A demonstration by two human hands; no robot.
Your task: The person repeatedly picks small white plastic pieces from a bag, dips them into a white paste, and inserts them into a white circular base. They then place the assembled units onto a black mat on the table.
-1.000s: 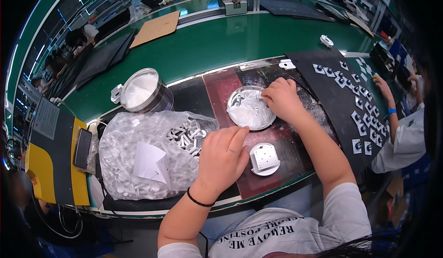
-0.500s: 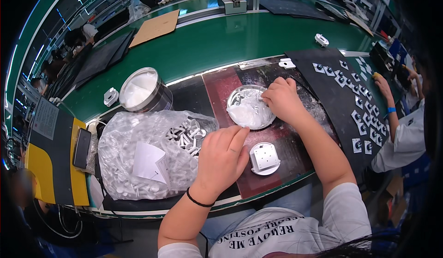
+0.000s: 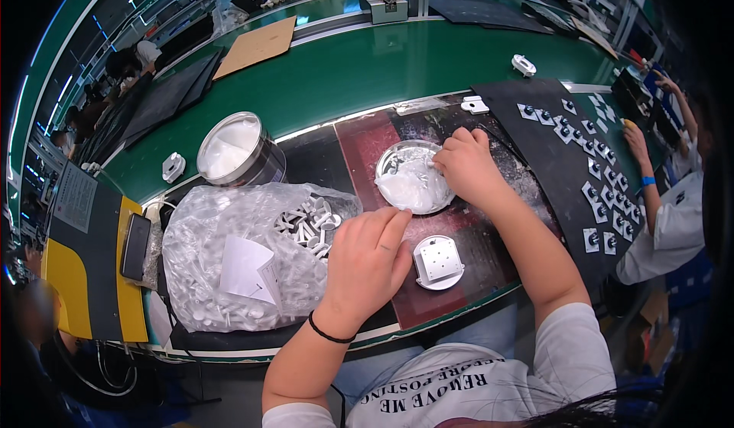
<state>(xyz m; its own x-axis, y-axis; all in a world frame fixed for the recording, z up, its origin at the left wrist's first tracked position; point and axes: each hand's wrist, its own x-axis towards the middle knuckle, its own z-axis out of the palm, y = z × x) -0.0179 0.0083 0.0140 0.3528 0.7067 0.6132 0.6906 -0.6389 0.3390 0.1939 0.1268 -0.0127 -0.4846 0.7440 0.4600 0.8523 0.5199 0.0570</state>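
A round shallow metal dish (image 3: 388, 195), with whitish paste and what looks like clear film in it, lies on the dark red and black mat. At its right rim, my right hand (image 3: 468, 169) is closed, thumb and fingers pinched over the white contents; what lies between the fingertips is hidden. My left hand (image 3: 367, 256) is also closed, its fingertips by the dish's near rim, and I cannot make out anything in them. Just right of that hand a white round-ended housing (image 3: 440, 263) lies on the mat. Left of it, a clear plastic bag (image 3: 199, 252) holds many white mushroom-shaped parts (image 3: 307, 225).
An open tin (image 3: 241, 152) of white paste stands behind the bag. White parts (image 3: 173, 167) (image 3: 524, 65) sit on the green conveyor (image 3: 359, 68). Rows of small parts (image 3: 595, 169) cover a black sheet at right, near a co-worker's hand (image 3: 636, 141). A phone (image 3: 136, 246) lies at left.
The white parts on the green conveyor have shifted left. At right, a co-worker's raised hand has come into view. My two hands have barely moved.
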